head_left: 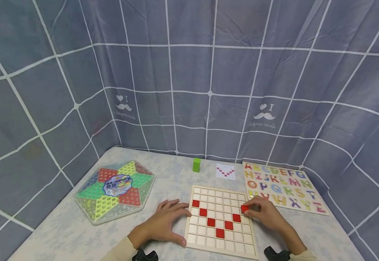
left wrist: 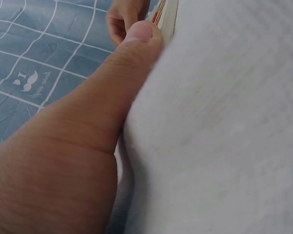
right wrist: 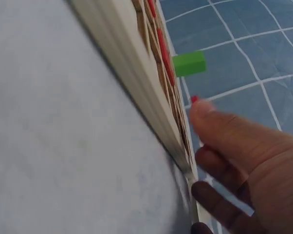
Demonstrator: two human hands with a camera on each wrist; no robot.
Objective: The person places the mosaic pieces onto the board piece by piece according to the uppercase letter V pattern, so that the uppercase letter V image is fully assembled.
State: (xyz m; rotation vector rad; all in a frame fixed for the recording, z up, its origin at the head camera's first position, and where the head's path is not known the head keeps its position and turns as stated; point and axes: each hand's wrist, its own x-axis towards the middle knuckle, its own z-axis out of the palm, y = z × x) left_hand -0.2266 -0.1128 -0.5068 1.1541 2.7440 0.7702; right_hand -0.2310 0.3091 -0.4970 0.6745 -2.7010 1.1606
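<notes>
A wooden grid board (head_left: 205,240) lies on the table with white squares and several red tiles (head_left: 220,233) set in a V shape. Over its right side, my right hand (head_left: 267,214) pinches a small red tile (head_left: 244,208) between thumb and fingers. The same red tile (right wrist: 194,99) peeks out beyond the blurred thumb in the right wrist view. My left hand (head_left: 163,223) rests on the table with fingers spread, thumb and fingertips right at the board's left edge. Its thumb (left wrist: 122,63) lies straight along the board in the left wrist view.
Behind the board stand a green block (head_left: 196,165) and a small card (head_left: 225,171) printed with a V of red squares. An alphabet board (head_left: 285,186) lies at the right, and a hexagonal star-patterned game board (head_left: 117,192) at the left. Blue gridded cloth (head_left: 189,72) hangs behind the table.
</notes>
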